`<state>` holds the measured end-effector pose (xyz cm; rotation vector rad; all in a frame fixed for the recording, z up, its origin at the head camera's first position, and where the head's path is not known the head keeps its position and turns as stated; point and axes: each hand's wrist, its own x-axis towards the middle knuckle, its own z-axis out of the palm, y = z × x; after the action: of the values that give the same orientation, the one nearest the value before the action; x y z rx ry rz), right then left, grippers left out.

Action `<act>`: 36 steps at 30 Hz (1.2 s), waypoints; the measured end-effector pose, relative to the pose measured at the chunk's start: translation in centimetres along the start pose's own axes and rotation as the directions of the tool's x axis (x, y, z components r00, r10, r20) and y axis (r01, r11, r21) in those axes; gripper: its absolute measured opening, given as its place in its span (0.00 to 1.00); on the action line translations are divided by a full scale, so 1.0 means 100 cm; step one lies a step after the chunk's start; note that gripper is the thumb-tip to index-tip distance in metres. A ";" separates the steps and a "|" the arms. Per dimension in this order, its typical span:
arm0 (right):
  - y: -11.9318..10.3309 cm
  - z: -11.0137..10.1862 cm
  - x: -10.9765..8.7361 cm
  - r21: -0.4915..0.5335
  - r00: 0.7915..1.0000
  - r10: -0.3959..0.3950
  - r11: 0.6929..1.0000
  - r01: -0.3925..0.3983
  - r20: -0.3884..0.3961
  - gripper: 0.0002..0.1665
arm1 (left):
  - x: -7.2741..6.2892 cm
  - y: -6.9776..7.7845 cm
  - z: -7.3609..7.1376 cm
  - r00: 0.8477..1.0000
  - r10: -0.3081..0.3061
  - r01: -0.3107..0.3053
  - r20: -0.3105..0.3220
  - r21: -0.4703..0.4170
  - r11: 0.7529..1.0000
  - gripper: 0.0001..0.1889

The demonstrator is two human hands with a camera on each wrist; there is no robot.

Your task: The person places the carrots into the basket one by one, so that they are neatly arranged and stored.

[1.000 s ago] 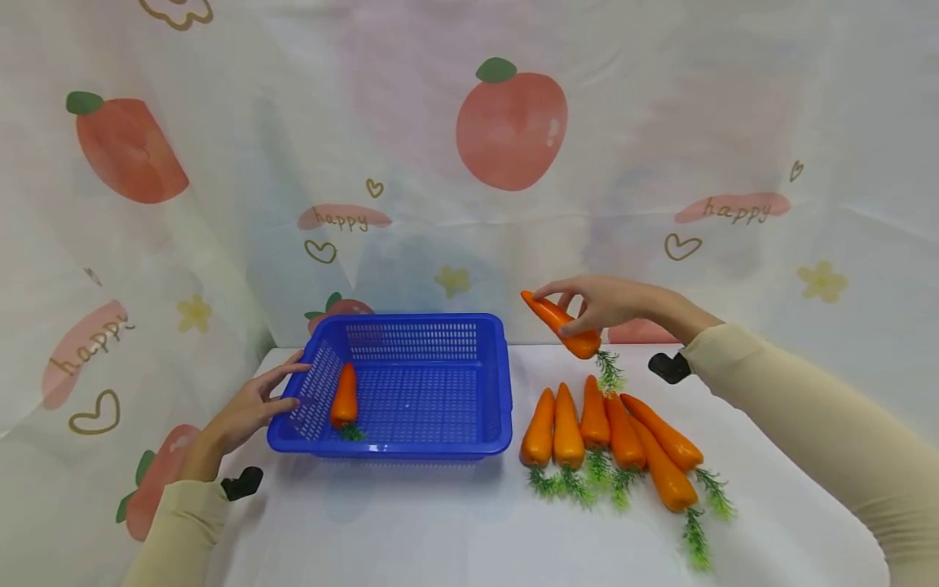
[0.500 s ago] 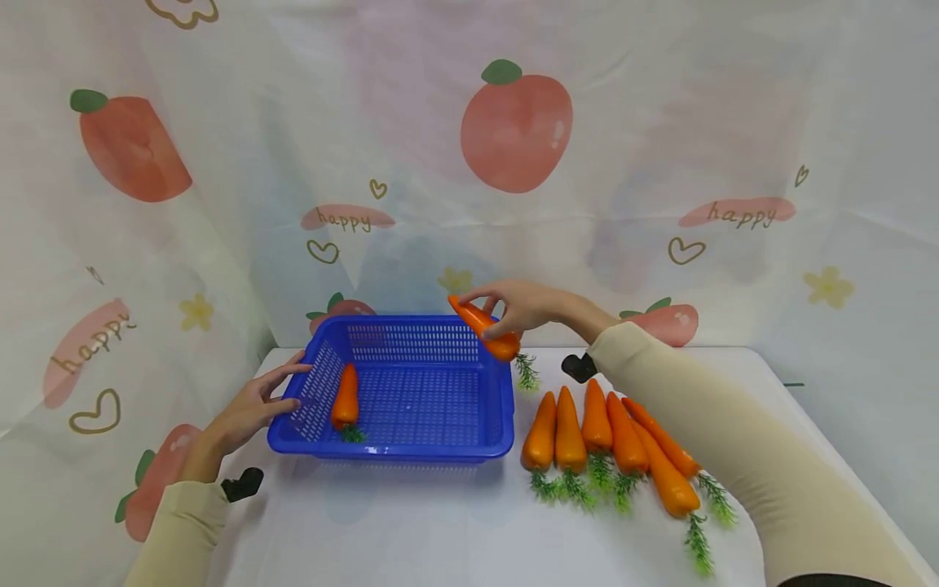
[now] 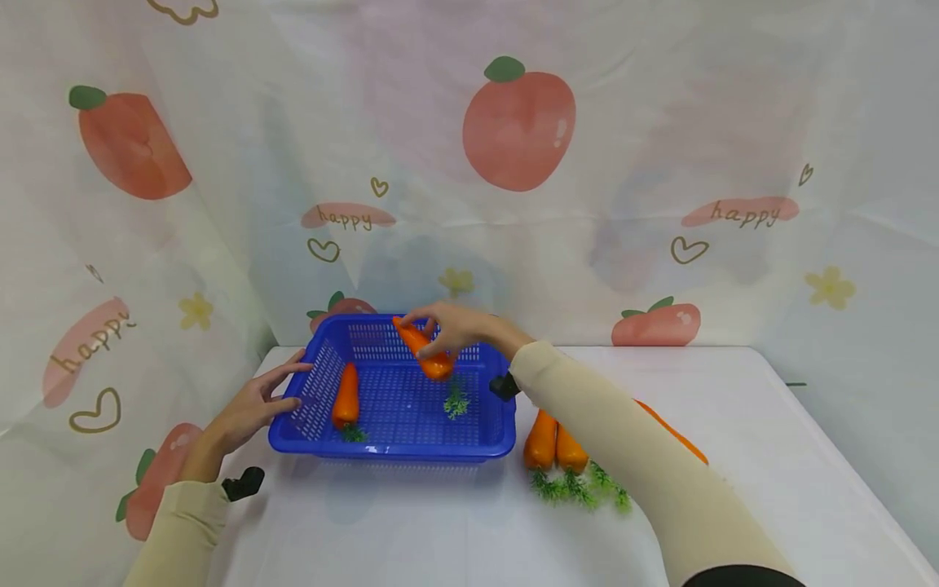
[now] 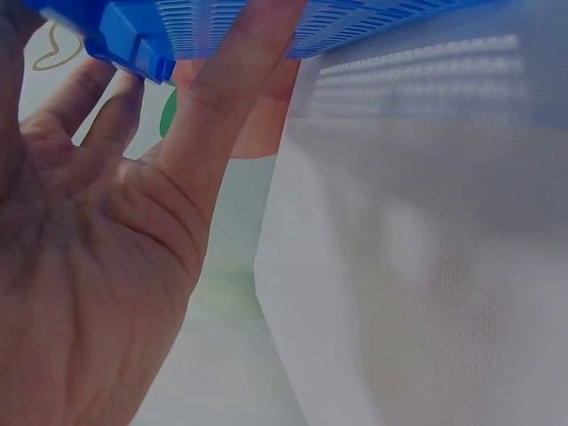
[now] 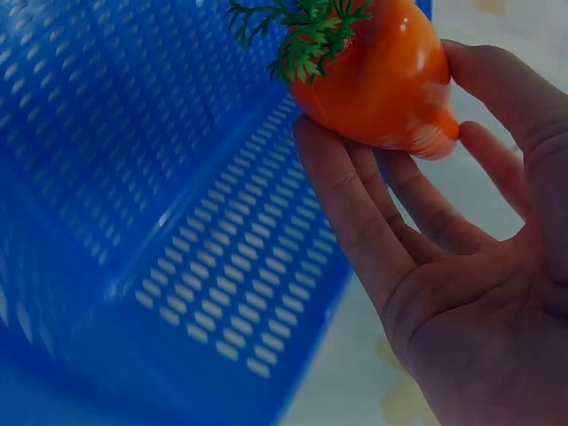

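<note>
With its thumb and fingertips, my right hand [image 3: 451,330] pinches an orange carrot [image 3: 425,352] with a green leafy top, held above the inside of a blue plastic basket [image 3: 396,447]. The carrot's tip points up and to the left, and its leaves hang down. Up close in the right wrist view, the thick end of the carrot [image 5: 382,80] is between thumb and fingers, over the perforated basket wall [image 5: 222,275]. My left hand [image 3: 249,408] holds the basket's left rim, thumb and a finger over the edge. Another carrot [image 3: 346,399] lies inside the basket, near its left wall.
Right of the basket, several carrots lie on the white table [image 3: 411,530], partly hidden by my right sleeve [image 3: 623,456]. Two carrot bodies [image 3: 540,444] and a few leafy tops [image 3: 572,487] show. A fruit-printed cloth [image 3: 418,122] hangs behind the table.
My right hand has carried the carrot leftward, from above the carrots on the right to over the basket, and slightly lower. My left hand stays at the rim.
</note>
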<state>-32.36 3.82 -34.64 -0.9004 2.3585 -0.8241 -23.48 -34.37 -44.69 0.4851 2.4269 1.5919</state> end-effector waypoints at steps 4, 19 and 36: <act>0.000 0.018 0.017 0.076 1.000 0.009 0.997 -0.009 0.008 0.39 | -0.001 0.003 0.000 1.000 0.011 -0.011 0.003 0.001 1.000 0.32; 0.006 0.076 0.069 0.280 0.996 0.088 0.956 -0.083 -0.004 0.37 | 0.001 0.000 -0.002 1.000 0.014 -0.014 -0.003 -0.005 1.000 0.32; -0.002 0.106 0.089 0.413 0.977 0.210 0.892 -0.183 -0.022 0.36 | 0.002 -0.002 -0.003 1.000 0.000 0.000 0.009 -0.023 1.000 0.31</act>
<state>-31.76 -6.50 -43.86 -0.4570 2.1620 -1.2172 -23.77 -34.63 -44.72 0.4870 2.3992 1.6121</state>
